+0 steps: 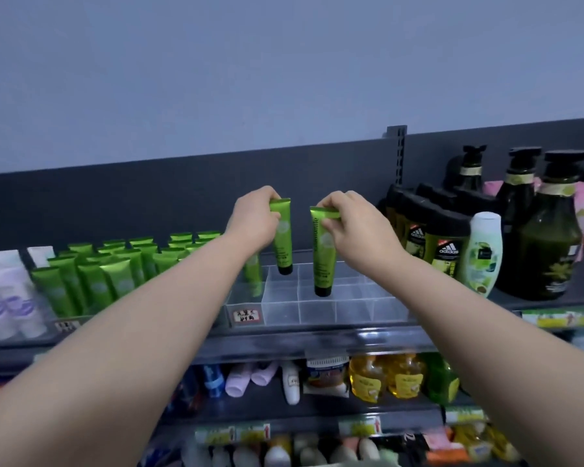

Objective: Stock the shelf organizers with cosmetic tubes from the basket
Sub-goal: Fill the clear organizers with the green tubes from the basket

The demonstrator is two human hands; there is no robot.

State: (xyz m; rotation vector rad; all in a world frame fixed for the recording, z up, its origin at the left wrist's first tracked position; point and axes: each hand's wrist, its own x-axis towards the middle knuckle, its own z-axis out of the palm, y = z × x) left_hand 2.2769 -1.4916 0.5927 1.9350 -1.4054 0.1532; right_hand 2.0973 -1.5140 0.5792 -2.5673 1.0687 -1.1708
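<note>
My left hand (pixel 254 221) pinches the crimped top of a green cosmetic tube (pixel 282 242) that hangs cap-down over the back cells of a clear shelf organizer (pixel 317 311). My right hand (pixel 354 227) pinches a second green tube (pixel 324 261) the same way, its black cap low over a middle cell. Another green tube (pixel 253 274) stands in the organizer's left side, behind my left wrist. Most of its cells hold nothing. The basket is not in view.
Left of the organizer stand several green tubes (pixel 91 274) in rows and white-lilac tubes (pixel 7 301). Dark pump bottles (pixel 547 237), black-capped bottles (pixel 445 244) and a white bottle (pixel 481 251) crowd the right. Lower shelves hold yellow bottles (pixel 385 375) and other toiletries.
</note>
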